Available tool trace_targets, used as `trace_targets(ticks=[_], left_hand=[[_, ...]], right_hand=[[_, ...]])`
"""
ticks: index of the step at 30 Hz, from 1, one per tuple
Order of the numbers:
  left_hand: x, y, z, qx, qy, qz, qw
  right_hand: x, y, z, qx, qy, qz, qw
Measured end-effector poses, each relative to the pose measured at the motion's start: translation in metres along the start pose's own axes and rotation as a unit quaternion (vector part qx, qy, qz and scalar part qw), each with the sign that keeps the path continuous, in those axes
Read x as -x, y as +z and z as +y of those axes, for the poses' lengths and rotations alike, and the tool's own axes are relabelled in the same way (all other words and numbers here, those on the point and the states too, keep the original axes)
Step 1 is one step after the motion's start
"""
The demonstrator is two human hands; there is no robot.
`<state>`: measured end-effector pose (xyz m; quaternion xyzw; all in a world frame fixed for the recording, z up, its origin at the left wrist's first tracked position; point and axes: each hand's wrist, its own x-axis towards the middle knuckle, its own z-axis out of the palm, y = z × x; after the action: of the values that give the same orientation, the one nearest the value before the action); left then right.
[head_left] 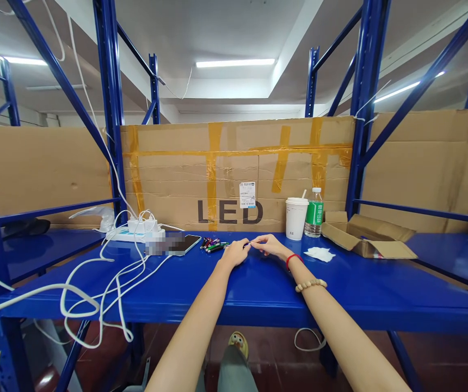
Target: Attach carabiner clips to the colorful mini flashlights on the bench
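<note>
My left hand (235,253) is closed in a pinch above the blue tabletop (254,288), its fingertips turned toward the right hand. My right hand (269,245), with a red cord and a beaded bracelet on its wrist, also pinches, and its fingertips meet the left ones. Whatever sits between the fingers is too small to name; a tiny dark bit shows at the left fingertips. Just left of my left hand lies a small pile of slim, shiny things (213,245) in several colours, green, red and purple among them.
Left of the pile are a phone (187,245) and a power strip (136,234) with tangled white cables (115,283). Right of my hands: a crumpled tissue (319,253), a white cup (296,219), a water bottle (314,215) and an open cardboard box (367,237). A cardboard wall (168,179) stands behind.
</note>
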<state>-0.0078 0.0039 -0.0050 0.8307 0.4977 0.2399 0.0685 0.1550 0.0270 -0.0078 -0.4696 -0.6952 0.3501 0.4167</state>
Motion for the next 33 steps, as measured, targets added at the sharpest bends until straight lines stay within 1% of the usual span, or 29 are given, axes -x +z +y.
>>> trace_targets(ticks=[6, 11, 15, 19, 26, 33], left_hand=[[-0.002, -0.002, 0.001, 0.011, -0.011, 0.009, 1.000], [-0.006, 0.000, -0.002, 0.051, -0.030, 0.034, 0.998], [-0.012, 0.005, -0.006, 0.108, -0.004, 0.037, 0.993], [-0.014, 0.007, -0.006, 0.136, 0.016, 0.026, 0.990], [-0.005, -0.001, 0.001, 0.074, -0.007, 0.042, 0.996], [0.001, -0.005, 0.005, 0.052, 0.007, 0.027, 0.998]], right_hand=[[-0.002, -0.001, 0.000, -0.001, -0.006, 0.014, 1.000], [-0.002, -0.002, -0.002, -0.012, -0.056, 0.047, 0.997], [-0.001, -0.001, -0.003, -0.026, -0.074, 0.036, 0.996], [0.000, -0.003, -0.003, -0.033, -0.070, 0.024, 0.997], [0.002, -0.005, -0.008, -0.060, -0.043, 0.056, 0.996], [0.008, -0.006, -0.014, -0.076, 0.007, 0.053, 0.996]])
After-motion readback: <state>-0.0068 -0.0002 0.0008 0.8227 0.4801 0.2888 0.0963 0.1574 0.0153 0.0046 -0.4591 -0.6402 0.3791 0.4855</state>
